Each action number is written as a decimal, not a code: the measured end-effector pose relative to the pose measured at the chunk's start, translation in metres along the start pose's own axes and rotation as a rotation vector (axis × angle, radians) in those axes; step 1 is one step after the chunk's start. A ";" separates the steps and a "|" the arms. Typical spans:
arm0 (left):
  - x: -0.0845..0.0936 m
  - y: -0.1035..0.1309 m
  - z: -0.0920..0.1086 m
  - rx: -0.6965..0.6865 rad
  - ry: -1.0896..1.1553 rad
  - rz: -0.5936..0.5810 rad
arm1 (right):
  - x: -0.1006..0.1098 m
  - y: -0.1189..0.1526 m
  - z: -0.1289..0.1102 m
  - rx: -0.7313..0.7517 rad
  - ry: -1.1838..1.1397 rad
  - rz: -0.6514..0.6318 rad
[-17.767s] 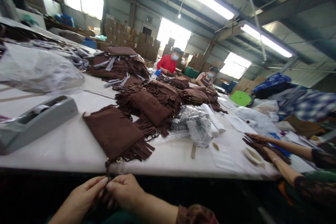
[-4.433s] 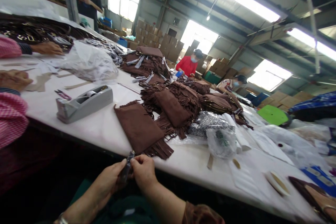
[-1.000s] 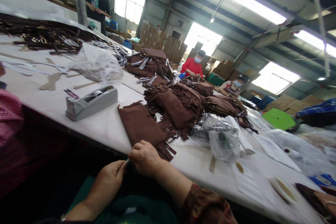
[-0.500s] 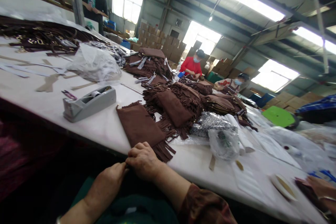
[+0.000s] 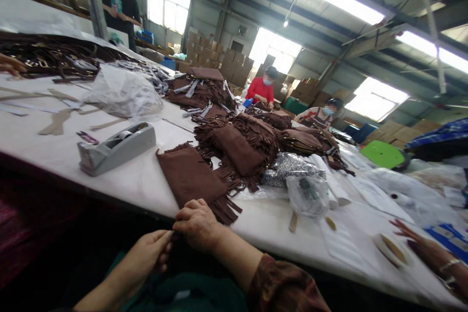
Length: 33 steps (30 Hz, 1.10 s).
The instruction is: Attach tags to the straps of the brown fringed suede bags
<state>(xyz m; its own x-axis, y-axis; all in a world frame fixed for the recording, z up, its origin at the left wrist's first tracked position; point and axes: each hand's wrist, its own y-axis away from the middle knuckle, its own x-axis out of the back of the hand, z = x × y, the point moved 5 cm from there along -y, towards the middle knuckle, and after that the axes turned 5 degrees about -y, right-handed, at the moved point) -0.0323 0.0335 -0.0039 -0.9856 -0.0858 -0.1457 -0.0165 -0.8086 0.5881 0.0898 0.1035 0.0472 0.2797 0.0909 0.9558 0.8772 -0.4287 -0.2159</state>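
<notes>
At the table's near edge, my left hand (image 5: 154,249) and my right hand (image 5: 195,220) meet with closed fingers. Whatever lies between the fingertips is dark and too hidden to name. Just beyond my right hand lies a flat brown fringed bag (image 5: 192,173), its fringe pointing right. The hand overlaps the bag's near edge in view; I cannot tell if they touch. More brown fringed bags (image 5: 239,151) are heaped behind it. A grey tape dispenser (image 5: 119,148) stands to the left, with small pink-handled snips (image 5: 87,137) on its end.
A clear plastic bag (image 5: 122,92) and brown straps with buckles (image 5: 47,56) lie at the far left. Wrapped patterned material (image 5: 292,170) and a tape roll (image 5: 392,249) lie to the right. A co-worker's hand (image 5: 424,243) reaches in at right, another (image 5: 10,66) at far left.
The view has shifted slightly. My left hand's fingers show a little more curl beside my right hand. The co-worker's hand at right is now spread above the table, and another hand appears at far left.
</notes>
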 end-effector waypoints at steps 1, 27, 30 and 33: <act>0.000 0.000 -0.001 0.047 0.077 -0.030 | 0.001 0.000 0.000 0.004 -0.005 0.004; -0.004 -0.004 -0.009 0.115 0.326 0.021 | 0.034 0.033 0.005 -0.149 -0.115 0.208; 0.001 -0.007 -0.013 0.073 0.233 0.049 | 0.059 0.066 0.013 -0.214 -0.124 0.330; 0.005 -0.012 -0.022 0.070 0.151 0.079 | 0.093 0.113 0.028 -0.307 -0.078 0.471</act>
<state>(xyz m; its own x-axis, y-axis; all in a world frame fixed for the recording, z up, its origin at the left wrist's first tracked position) -0.0336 0.0301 -0.0296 -0.9480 -0.2383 -0.2112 0.0433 -0.7536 0.6558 0.2262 0.0880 0.1063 0.6519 -0.1125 0.7499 0.4999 -0.6799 -0.5365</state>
